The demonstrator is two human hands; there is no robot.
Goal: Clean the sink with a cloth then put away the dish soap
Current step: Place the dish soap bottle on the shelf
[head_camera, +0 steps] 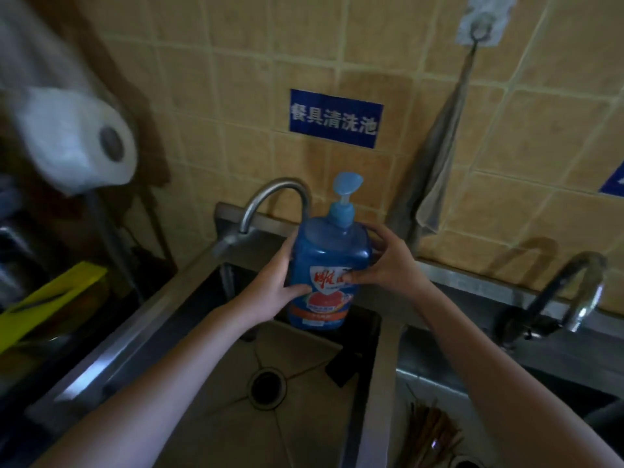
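- Dish soap bottle is up in the air over the back of the left sink basin, more or less upright, right in front of the curved faucet
- it's the big blue pump kind, with a light blue pump head on top and a red, white and orange label facing me
- my left grip is wrapped round the bottle's left side, thumb lying across the lower front of the label
- my right grip has the right side, thumb pressed on the label, fingers curled round the far edge
- so both are grasping the bottle, and it isn't resting on the desk or on the sink
- below it the basin shows its round drain
- a greyish cloth hangs on the tiled wall from a hook, just right of the bottle
- a blue sign with white characters is stuck on the tiles above the faucet
- a roll of paper is up on the left, pretty blurry
- something yellow sits lower left, can't tell what it is
- the right basin has a second faucet and a bunch of chopsticks near the bottom edge
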